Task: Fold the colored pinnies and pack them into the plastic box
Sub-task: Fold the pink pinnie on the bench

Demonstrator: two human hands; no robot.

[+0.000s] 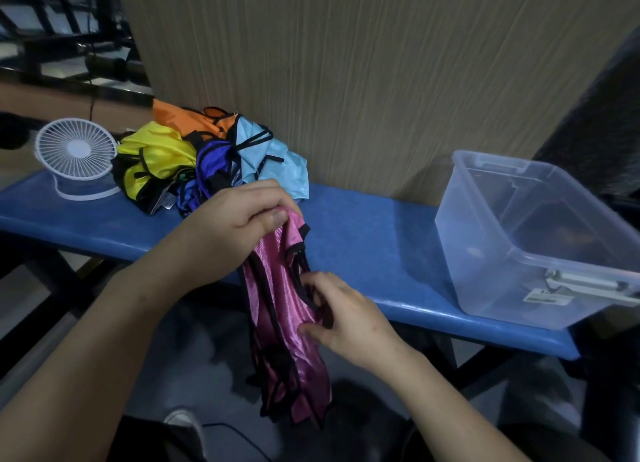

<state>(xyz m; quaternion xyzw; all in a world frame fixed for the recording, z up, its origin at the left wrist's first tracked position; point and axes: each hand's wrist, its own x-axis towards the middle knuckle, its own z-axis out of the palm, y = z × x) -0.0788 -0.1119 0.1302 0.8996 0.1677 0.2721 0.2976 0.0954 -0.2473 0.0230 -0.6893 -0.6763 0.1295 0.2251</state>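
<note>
A pink pinnie (282, 323) with black trim hangs down in front of the blue bench (381, 240). My left hand (239, 219) grips its top end above the bench edge. Lower down, my right hand (343, 316) pinches the fabric and black trim at its right side. A heap of pinnies (207, 156) in yellow, orange, dark blue and light blue lies on the bench behind my left hand. The clear plastic box (540, 240) stands on the bench's right end, its inside showing no pinnies.
A small white desk fan (74, 153) stands on the bench's left end beside the heap. A wood-grain panel (346, 63) rises right behind the bench. Dark bench legs and a grey floor lie below.
</note>
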